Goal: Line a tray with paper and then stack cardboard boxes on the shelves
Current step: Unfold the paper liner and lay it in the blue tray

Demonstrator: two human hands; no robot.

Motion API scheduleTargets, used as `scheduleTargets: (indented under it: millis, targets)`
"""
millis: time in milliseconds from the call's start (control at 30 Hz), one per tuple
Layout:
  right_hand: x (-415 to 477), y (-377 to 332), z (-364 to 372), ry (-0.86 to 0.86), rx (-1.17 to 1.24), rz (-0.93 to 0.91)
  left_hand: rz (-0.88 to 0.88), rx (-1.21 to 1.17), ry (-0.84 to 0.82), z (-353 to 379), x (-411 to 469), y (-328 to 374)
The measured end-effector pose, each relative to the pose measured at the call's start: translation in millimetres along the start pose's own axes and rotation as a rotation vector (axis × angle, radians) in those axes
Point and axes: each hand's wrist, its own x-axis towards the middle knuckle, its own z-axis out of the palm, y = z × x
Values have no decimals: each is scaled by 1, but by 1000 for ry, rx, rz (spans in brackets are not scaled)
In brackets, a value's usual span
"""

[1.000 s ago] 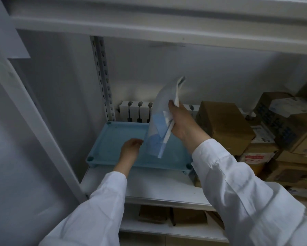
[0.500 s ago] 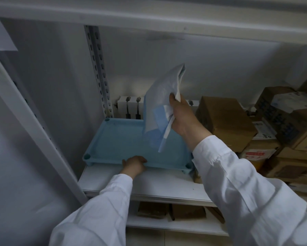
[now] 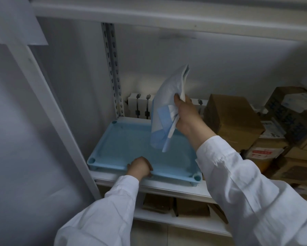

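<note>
— Shelf (image 3: 167,188) contents?
— One blue tray (image 3: 124,142) at left end; left hand (image 3: 140,168) grips its front rim.
— Paper?
— One folded paper sheet (image 3: 165,103), clamped in right hand (image 3: 186,118) above tray.

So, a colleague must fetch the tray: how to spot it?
On the white shelf, at its left end by the slotted upright, lies the tray. Unlike the cardboard boxes to its right, it is flat, pale blue, with round corner sockets.
</note>
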Motion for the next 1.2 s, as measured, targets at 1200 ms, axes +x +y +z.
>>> scheduleTargets:
  millis: [1200]
  targets:
    - [-23, 8, -2, -309, -478, -52, 125, -1173, 254, -124, -54, 56]
